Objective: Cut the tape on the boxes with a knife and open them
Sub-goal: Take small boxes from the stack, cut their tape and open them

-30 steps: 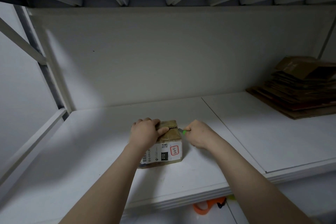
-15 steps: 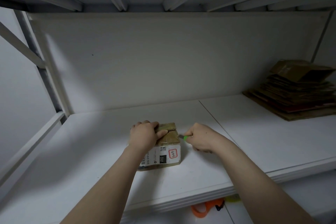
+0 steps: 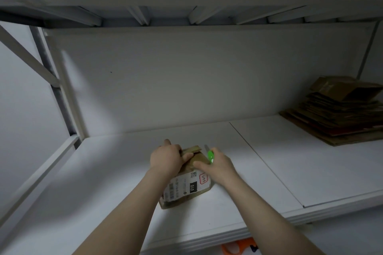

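A small cardboard box [image 3: 186,188] with a shipping label sat on a white shelf [image 3: 103,172] at lower centre of the frame. The left grip [image 3: 165,158] clasped the box's top, thumb across a flap. The right grip [image 3: 219,166] clutched a green-handled knife [image 3: 210,155] at the box's right top edge, blade pointing away, thumb on the lid. A stack of flattened cartons [image 3: 339,114] lay at the right edge.

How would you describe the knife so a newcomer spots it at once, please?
On the white shelf board sits a small brown cardboard box with a printed label. Beside it the right hand grips a small knife, the only bright green thing there.
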